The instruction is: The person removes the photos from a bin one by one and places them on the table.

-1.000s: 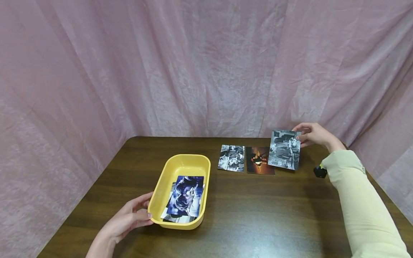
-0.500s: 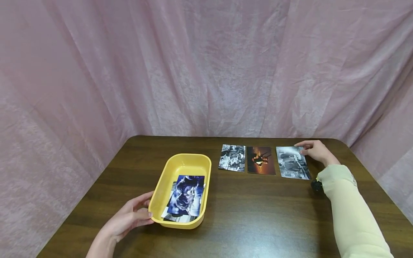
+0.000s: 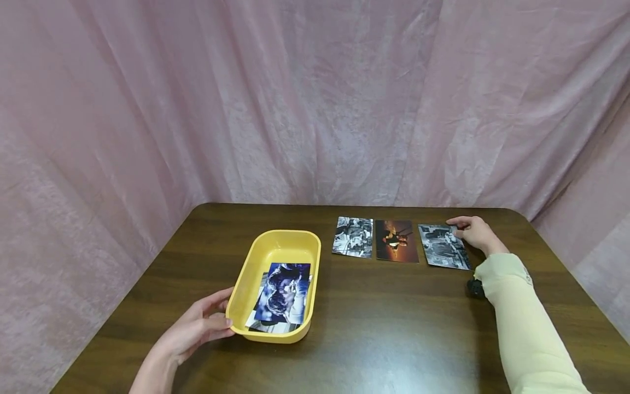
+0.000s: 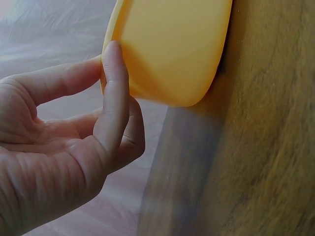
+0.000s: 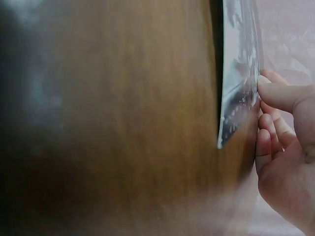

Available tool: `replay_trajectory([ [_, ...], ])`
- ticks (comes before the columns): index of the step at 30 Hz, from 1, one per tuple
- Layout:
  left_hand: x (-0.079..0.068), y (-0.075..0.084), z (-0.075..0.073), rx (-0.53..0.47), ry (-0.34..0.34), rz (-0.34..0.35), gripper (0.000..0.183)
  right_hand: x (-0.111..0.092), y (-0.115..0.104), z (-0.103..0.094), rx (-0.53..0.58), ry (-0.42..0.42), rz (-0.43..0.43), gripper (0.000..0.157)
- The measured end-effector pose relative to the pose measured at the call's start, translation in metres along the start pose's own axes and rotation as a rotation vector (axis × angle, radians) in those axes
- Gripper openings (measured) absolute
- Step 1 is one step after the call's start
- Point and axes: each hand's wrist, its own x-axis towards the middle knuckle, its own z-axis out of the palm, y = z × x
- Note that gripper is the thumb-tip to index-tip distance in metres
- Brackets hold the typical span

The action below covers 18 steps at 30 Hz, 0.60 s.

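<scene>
Left hand (image 3: 197, 328), lower left of frame: pinches the near left rim of a yellow tub (image 3: 287, 254), thumb against one side, fingers on the other. Tub sits left of bottom center, holding a blue photo (image 3: 283, 293) on top of at least one black-and-white print (image 3: 275, 327). Right hand (image 3: 479, 235), right side of frame: pinches a gray photo (image 3: 444, 246) by its upper right edge; can't tell if it lies fully flat. Left of it, a row: orange-and-dark photo (image 3: 396, 241), then a black-and-white snapshot (image 3: 353, 237). Brown table (image 3: 384, 317), pink curtain (image 3: 315, 104) behind.
</scene>
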Motion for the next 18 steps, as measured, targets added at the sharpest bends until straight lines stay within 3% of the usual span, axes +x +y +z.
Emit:
replay_trajectory([
  [11,0.0008,-0.0005,-0.0014,-0.007,0.006,-0.023,0.082,0.0019,0.0062,0.0038,-0.008,0.003,-0.001,0.043],
  [18,-0.0035,-0.0012,-0.0050,0.010,-0.001,0.000,0.080,0.0032,0.0093,0.0043,-0.028,0.017,-0.016,0.042],
])
